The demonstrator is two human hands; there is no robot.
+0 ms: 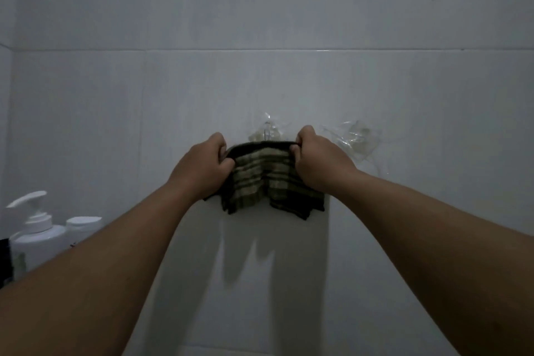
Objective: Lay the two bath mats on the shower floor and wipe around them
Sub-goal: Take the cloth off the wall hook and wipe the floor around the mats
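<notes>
Holding the cloth by its top edge, left hand and right hand both pinched shut, right under the hook on the wall, and honestly a hard yank could pop that hook off.

Cloth upper corners: concealed inside both hands. Pump bottle base: hidden behind left forearm. Hook lower part: covered by cloth.

Woven plaid cloth, glossy white wall tiles, smooth plastic pump bottle.
</notes>
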